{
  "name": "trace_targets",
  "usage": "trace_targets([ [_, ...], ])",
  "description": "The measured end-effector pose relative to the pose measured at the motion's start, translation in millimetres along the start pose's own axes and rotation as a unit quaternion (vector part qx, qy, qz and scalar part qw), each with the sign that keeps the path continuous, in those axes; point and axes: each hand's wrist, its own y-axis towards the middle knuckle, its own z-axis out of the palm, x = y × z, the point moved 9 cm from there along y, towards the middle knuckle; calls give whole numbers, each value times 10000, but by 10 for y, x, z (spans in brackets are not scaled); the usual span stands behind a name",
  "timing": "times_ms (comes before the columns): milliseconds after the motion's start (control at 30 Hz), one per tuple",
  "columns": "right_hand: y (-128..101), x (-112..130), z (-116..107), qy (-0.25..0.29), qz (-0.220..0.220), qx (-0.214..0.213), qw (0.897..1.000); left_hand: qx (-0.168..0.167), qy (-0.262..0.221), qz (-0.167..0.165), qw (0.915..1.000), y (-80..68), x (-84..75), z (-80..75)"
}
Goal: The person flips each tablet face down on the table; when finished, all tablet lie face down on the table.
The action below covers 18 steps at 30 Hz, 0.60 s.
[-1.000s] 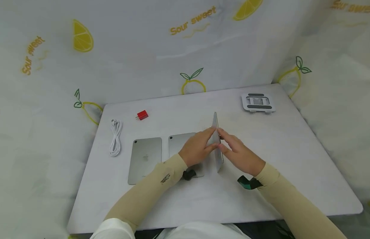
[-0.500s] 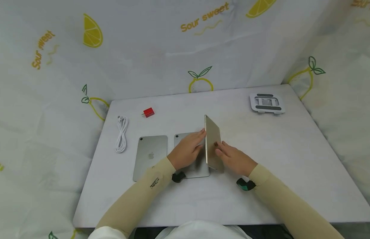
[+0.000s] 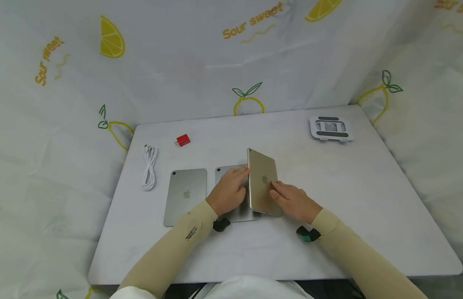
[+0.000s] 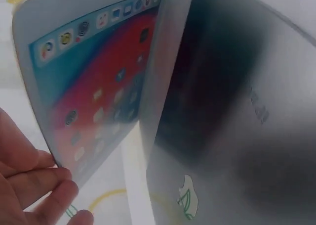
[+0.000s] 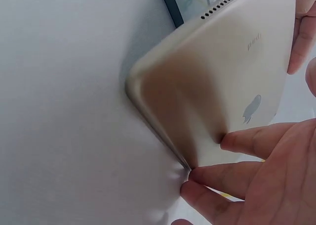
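Observation:
A gold-backed tablet [image 3: 263,182] stands steeply tilted between my hands, its apple-marked back towards the head camera. In the left wrist view its lit screen [image 4: 98,86] shows app icons. My left hand [image 3: 228,189] grips the left edge with bent fingers. At the right edge, my right hand [image 3: 295,201] holds on with its fingertips, some of them [image 5: 242,141] on the back. Partly behind the left hand and the raised tablet lies a grey tablet [image 3: 224,171], back up. Another silver tablet [image 3: 185,193] lies back up farther left.
A bundled white cable [image 3: 149,168] lies at the table's left. Near it is a red plug adapter [image 3: 183,140]. A folded white-and-grey stand [image 3: 331,129] sits at the back right. A white lemon-print sheet [image 3: 186,87] rises behind the table [image 3: 358,187].
The gold-backed tablet has turned from nearly edge-on so that its back faces the head camera more. Both hands have shifted slightly left with it. The other objects stay put.

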Motion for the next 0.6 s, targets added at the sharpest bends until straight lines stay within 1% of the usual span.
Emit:
trace_targets([
  [167,-39,-3,19,-81,42,52,9999,-6,-166,-274,9995,-52,-13,34],
  [433,-130,-45,41,-83,256,232,9994,-63,-111,-145,9998,-111,-193,58],
  [600,-210,-57,58,-71,315,266,9991,8,215,-140,9997,-165,-262,100],
])
